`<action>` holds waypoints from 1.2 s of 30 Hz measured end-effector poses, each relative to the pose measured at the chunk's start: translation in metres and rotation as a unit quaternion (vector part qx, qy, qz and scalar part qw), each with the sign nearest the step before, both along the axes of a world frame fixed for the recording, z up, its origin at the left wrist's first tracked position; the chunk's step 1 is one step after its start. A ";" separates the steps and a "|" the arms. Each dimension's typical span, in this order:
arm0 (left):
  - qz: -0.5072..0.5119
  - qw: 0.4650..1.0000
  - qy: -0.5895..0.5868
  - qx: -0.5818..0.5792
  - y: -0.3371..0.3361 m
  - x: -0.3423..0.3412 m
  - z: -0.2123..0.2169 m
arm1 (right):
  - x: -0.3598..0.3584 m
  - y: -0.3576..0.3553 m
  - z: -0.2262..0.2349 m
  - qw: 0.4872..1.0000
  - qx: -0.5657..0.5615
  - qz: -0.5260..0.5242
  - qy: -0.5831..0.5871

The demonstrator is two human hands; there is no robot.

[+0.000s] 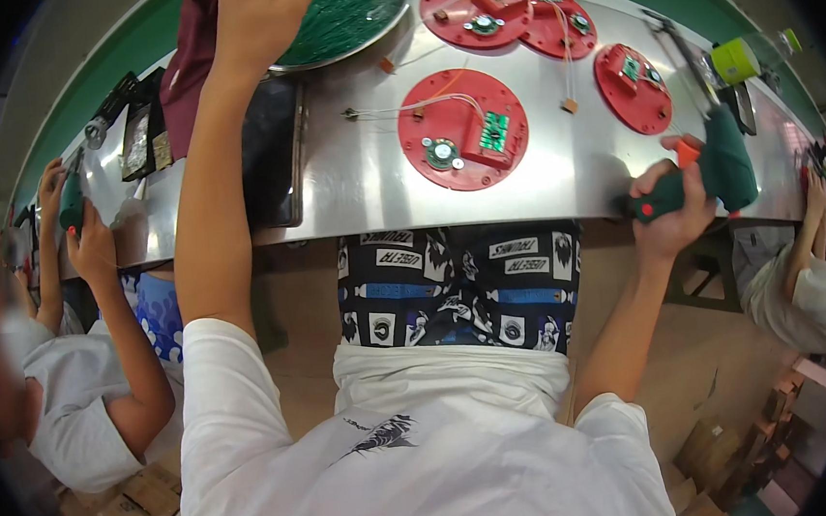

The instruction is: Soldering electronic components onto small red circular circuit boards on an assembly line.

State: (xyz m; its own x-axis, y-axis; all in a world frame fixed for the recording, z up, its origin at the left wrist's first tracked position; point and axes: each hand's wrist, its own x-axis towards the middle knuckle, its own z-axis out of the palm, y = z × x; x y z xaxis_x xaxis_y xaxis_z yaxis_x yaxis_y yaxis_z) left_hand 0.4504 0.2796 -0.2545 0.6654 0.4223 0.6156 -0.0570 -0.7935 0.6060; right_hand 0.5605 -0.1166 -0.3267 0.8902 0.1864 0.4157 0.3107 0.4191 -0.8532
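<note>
My left hand [256,16] reaches far forward to the rim of a round metal bowl [392,22] filled with thin green parts [340,11]; its fingers curl at the pile, and whether they hold any I cannot tell. My right hand [669,211] grips a dark green electric screwdriver [717,171] with an orange trigger at the right front edge of the steel table [358,180]. Directly before me lies a red round disc [463,130] carrying a small green circuit board, a speaker and thin wires.
Three more red discs [479,8] [559,19] [632,87] with boards lie farther back and to the right. A dark tablet-like slab [274,152] lies at left. One person sits on my left [93,380] holding a green tool, another on my right [804,295]. Cardboard boxes [127,508] stand on the floor.
</note>
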 end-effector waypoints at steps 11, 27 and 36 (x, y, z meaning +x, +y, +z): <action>-0.308 0.948 -0.075 -0.043 -0.069 -0.016 0.027 | -0.034 -0.005 0.007 0.993 -0.087 0.074 -0.032; -0.116 0.991 0.006 0.063 -0.142 -0.039 -0.079 | -0.088 -0.034 -0.005 0.959 -0.232 0.159 -0.024; -0.115 0.991 0.037 0.058 -0.143 -0.040 -0.058 | -0.084 -0.029 -0.006 0.967 -0.201 0.154 -0.013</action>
State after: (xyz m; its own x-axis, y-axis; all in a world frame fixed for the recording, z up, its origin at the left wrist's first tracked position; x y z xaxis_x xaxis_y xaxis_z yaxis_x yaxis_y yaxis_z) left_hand 0.4101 0.1362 -0.3123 0.7816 0.1823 0.5965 -0.2037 -0.8293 0.5203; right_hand 0.4761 -0.1455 -0.3329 0.7565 0.5926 0.2766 0.2476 0.1319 -0.9598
